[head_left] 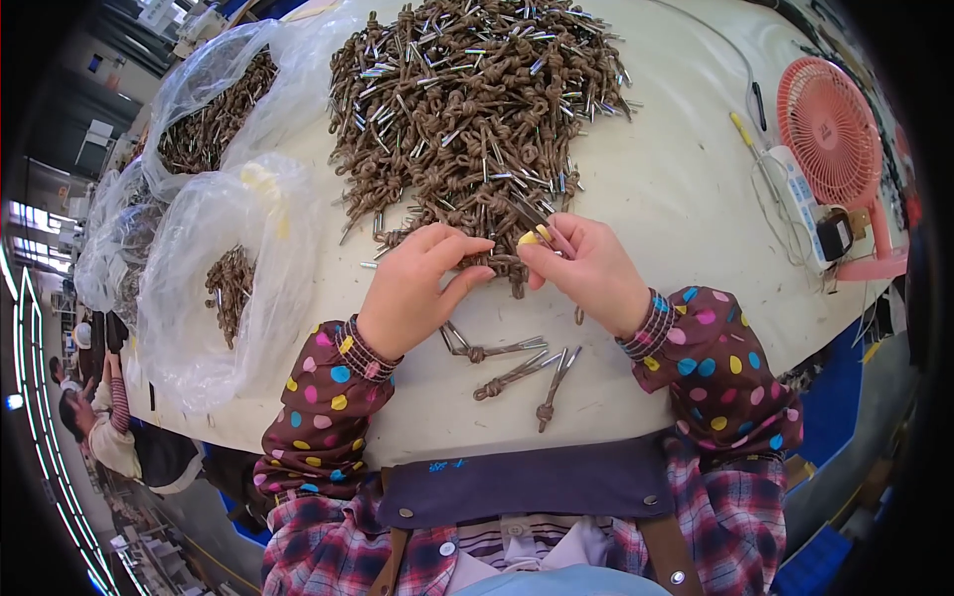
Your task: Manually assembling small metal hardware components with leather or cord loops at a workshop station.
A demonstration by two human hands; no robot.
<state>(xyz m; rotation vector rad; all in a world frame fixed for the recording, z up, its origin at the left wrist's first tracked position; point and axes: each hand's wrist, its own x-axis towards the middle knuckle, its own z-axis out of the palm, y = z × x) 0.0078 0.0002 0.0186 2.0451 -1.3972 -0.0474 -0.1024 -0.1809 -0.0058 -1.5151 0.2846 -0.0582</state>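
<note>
Leftmost: a co-worker (114,427) in a pale top, beyond the table edge. Next, clear plastic bags on the pale tabletop (686,169): the rear bag (298,70) bulges with brown knotted cord, while the front bag (179,328) stands open around a smaller clump (231,288).

My left hand (417,283), its forearm in a dotted brown sleeve (323,397), is at the near edge of the main heap. Thumb and forefinger tips lie close to each other, with brown cord showing just beside and behind them; I cannot tell whether they pinch a piece or only border it.

The heap (467,109) of knotted brown cords with silvery metal tips spreads from the far side of the table down to my fingers. Nearer my body, clear of the heap, lie three loose cords: one (502,350) just below my left hand, a second (514,375) slanting, a third (556,392) closest to upright in view.

My right hand (591,270) is closed around a dark pointed tool (529,211), tip aimed up and left over the heap. Yellow shows at the fingertips; whether wrap or handle, I cannot tell.

Far right: a yellow-handled tool (737,126), black pen (758,105), white power strip (798,204) and pink fan (830,124).
</note>
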